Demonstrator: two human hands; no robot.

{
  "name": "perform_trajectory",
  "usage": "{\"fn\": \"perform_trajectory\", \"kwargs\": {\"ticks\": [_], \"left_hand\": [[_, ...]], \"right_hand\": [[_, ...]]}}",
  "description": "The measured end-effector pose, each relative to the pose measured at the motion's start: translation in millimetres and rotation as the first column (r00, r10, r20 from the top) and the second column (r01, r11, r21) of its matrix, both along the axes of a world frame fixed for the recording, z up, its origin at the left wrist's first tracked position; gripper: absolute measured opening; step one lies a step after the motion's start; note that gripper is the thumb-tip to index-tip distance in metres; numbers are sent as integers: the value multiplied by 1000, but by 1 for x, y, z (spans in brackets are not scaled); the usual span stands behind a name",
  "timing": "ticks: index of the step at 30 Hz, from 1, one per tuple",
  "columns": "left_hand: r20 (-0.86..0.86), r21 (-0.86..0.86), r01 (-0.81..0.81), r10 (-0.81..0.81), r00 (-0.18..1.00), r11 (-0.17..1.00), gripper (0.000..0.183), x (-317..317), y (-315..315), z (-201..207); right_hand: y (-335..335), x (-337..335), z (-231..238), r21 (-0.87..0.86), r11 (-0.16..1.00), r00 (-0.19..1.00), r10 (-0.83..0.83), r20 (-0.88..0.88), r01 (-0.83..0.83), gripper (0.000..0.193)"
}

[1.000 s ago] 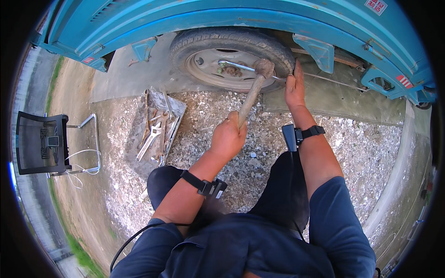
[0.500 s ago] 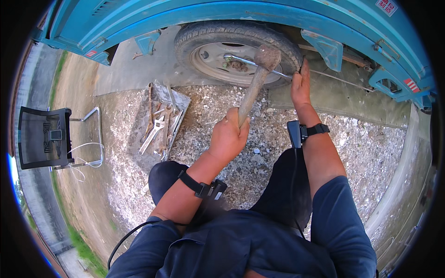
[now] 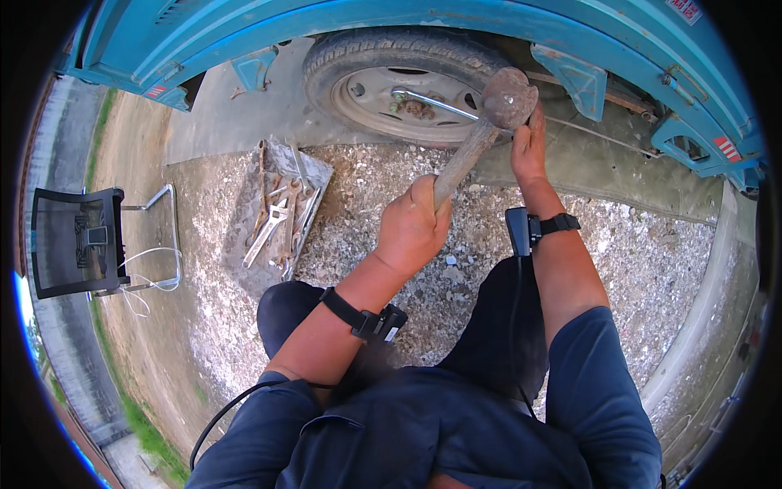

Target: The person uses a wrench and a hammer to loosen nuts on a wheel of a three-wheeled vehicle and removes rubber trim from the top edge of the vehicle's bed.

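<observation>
My left hand (image 3: 411,224) is closed round the wooden handle of a hammer (image 3: 510,99). The rusty hammer head is raised in front of the wheel's right side and covers part of a chrome lug wrench (image 3: 440,104). The wrench reaches from the hub of a dusty wheel (image 3: 358,106) toward the right. At its outer end is my right hand (image 3: 529,153), thumb against the bar and fingers pointing up beside the tyre. The hammer head partly hides those fingers.
A worn metal tray (image 3: 314,196) of tools, among them an adjustable wrench (image 3: 267,232), lies on the gravel to the left. Farther left is a black mesh chair (image 3: 77,242). The blue vehicle body (image 3: 342,50) overhangs the wheel; brackets (image 3: 577,81) hang beneath it.
My left hand has swung the hammer up and to the right, so its head now overlaps the wrench's outer end. My right hand stays almost where it was.
</observation>
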State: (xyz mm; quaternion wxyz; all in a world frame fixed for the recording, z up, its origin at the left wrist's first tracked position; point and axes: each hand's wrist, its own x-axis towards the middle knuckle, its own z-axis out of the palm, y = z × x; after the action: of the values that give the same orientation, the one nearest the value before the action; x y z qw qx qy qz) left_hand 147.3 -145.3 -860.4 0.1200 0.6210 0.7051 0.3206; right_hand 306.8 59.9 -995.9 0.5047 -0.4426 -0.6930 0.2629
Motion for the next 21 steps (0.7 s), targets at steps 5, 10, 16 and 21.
{"fn": "perform_trajectory", "kwargs": {"ticks": [5, 10, 16, 21], "left_hand": [[-102, -277, -27, -2, 995, 960, 26, -28, -5, -49], [-36, -190, 14, -21, 999, 982, 21, -17, -15, -6], [-113, -209, -16, -8, 994, 978, 22, -20, -5, -39], [-70, -270, 54, -76, 995, 961, 23, -20, -11, -24]], "right_hand": [[-1, -3, 4, -55, 998, 1000, -6, -22, 5, 60], [0, -4, 1, -19, 1000, 999, -15, -31, 15, 62], [5, -10, -10, -35, 999, 999, -11, 33, 12, 63], [0, -4, -17, -67, 996, 980, 40, -193, -53, 64]]}}
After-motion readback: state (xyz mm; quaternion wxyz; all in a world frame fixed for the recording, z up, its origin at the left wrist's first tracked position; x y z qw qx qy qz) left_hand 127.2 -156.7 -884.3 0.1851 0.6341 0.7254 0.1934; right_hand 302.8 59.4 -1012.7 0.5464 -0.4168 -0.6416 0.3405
